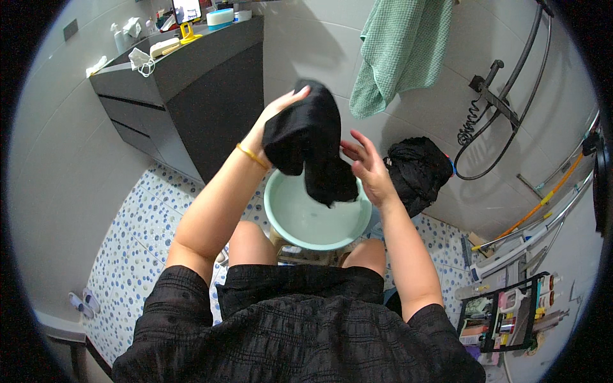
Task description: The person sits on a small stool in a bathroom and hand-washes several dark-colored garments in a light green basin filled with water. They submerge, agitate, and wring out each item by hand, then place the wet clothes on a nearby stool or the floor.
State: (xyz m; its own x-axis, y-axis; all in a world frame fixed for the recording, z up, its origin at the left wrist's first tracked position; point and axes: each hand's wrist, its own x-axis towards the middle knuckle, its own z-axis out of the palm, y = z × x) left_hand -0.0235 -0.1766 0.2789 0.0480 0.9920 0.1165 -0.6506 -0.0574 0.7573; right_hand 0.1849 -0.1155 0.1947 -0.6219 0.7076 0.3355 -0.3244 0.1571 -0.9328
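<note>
My left hand (280,107) grips a piece of black cloth (311,129) at its upper left side, and part of that hand is hidden behind the fabric. The cloth hangs down over the rear part of a pale green round basin (306,230), which holds cloudy water. To the right of the cloth, my right hand (368,170) has its fingers spread; the fingertips are close to the fabric, and whether they touch it is not clear. A yellow bangle is around my left wrist.
Behind my right hand is a heap of black clothing (419,167) beside the wall. A dark vanity cabinet (220,95) stands at the upper left. A green towel (407,52) and a shower hose (515,91) hang at upper right. A rack of bottles (507,311) is at lower right.
</note>
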